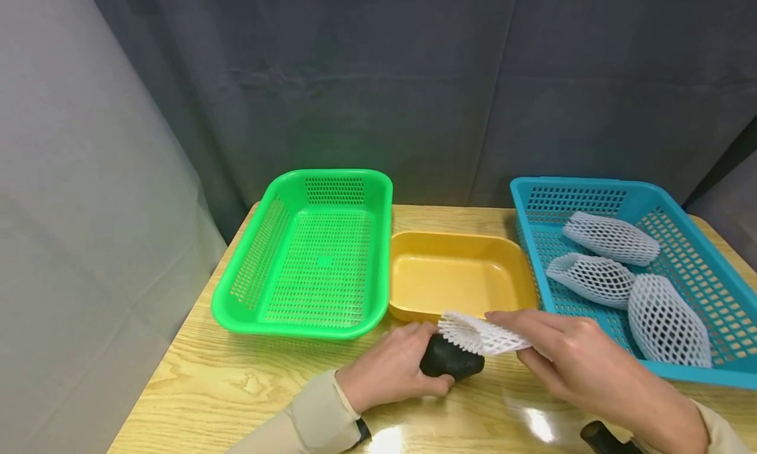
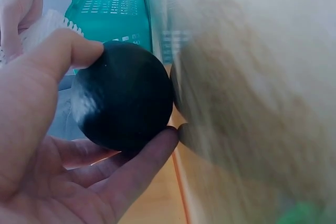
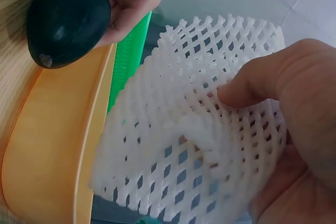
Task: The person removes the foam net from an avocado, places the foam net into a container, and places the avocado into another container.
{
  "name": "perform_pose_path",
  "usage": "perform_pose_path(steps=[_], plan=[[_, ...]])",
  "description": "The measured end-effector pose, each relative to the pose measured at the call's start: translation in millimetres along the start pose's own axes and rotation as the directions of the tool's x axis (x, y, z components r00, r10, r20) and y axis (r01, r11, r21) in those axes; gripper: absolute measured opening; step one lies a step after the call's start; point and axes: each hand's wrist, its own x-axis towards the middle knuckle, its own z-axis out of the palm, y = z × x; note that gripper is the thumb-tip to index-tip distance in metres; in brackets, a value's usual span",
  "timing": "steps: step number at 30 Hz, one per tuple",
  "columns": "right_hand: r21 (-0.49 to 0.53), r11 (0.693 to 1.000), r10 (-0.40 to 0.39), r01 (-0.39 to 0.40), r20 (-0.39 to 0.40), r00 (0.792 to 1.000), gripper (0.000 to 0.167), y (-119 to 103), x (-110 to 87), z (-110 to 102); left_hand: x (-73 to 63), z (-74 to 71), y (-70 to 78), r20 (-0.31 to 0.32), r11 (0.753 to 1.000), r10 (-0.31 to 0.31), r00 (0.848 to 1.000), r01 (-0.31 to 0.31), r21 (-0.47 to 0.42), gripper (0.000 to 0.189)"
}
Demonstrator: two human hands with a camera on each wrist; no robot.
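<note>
My left hand [image 1: 399,362] grips a dark, smooth avocado [image 1: 451,358] close over the table, just in front of the yellow tray. Thumb and fingers wrap its sides in the left wrist view, where the avocado [image 2: 125,97] shows its rounded end. My right hand [image 1: 568,349] pinches a white foam net sleeve [image 1: 481,336] between thumb and fingers. The sleeve's frilled opening faces the avocado and overlaps its upper edge in the head view. In the right wrist view the net sleeve [image 3: 189,124] spreads out below the thumb, apart from the avocado [image 3: 68,22].
A yellow tray [image 1: 461,240] stands behind my hands. Left of it is a green perforated basket [image 1: 301,329]. On the right, a blue basket [image 1: 704,372] holds three white foam nets [image 1: 668,319]. A grey curtain [image 1: 367,86] hangs behind the wooden table [image 1: 195,382].
</note>
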Motion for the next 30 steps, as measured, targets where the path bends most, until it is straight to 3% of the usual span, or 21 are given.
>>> perform_pose_path(steps=[20,25,30], plan=[[-0.032,0.999,0.037,-0.040,-0.096,0.995,0.052,6,2.6,-1,2.2,1.4,3.9,0.012,1.000,-0.008,1.000,0.008,-0.004,0.054],[-0.048,0.997,0.047,-0.053,-0.105,0.993,0.053,4,12.5,-1,1.8,0.9,3.7,-0.007,1.000,0.009,1.000,-0.009,0.020,0.052],[-0.079,0.997,0.003,-0.011,-0.101,0.995,0.051,2,26.4,0,-0.3,1.6,2.7,-0.022,0.999,0.026,0.999,-0.026,0.030,0.051]])
